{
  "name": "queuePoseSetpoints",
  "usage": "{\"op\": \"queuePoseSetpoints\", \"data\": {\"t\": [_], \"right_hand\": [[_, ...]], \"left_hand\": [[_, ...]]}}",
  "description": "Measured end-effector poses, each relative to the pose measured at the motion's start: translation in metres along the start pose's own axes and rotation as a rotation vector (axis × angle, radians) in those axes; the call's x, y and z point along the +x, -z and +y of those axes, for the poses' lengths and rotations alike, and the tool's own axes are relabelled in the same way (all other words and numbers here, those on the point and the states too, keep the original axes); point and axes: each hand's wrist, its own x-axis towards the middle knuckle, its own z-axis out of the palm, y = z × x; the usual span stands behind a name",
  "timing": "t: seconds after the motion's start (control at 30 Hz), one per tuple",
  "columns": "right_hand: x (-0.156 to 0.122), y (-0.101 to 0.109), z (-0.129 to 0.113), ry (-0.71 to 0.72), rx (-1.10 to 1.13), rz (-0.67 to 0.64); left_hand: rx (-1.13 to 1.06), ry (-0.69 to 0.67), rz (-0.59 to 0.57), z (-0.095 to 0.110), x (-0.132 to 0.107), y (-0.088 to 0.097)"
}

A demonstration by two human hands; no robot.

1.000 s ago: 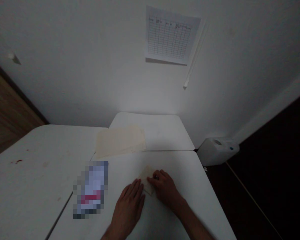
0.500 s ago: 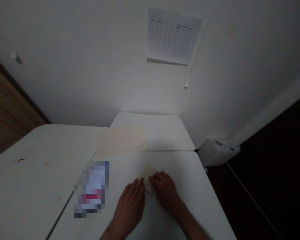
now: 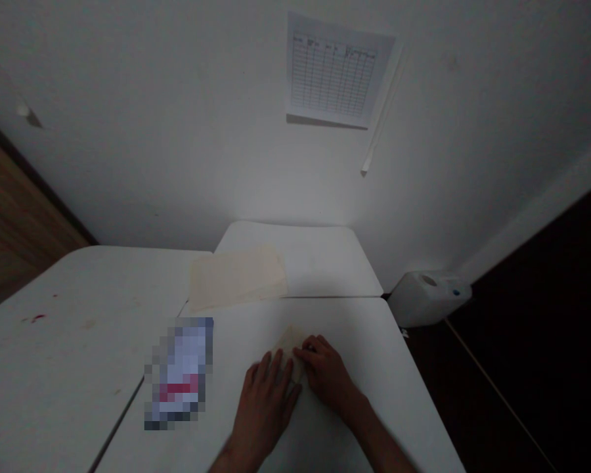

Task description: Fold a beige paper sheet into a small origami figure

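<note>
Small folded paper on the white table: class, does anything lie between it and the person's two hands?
Nothing visible does. The left hand lies flat on the small folded paper, the right hand presses fingertips on it. The stack of sheets lies apart, farther back on the table.

both hands (image 3: 295,387) flat on folded paper (image 3: 289,343), white table (image 3: 335,315)
</note>
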Motion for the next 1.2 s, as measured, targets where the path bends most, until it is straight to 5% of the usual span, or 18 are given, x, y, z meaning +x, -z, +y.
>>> {"op": "queuePoseSetpoints", "data": {"t": [0.57,1.2], "right_hand": [[0.001,0.010,-0.006,0.077,-0.173,-0.027],[-0.022,0.007,0.008,-0.120,-0.277,0.084]], "left_hand": [[0.068,-0.050,0.029,-0.001,0.001,0.000],[-0.054,-0.008,-0.007,0.002,0.004,0.005]]}}
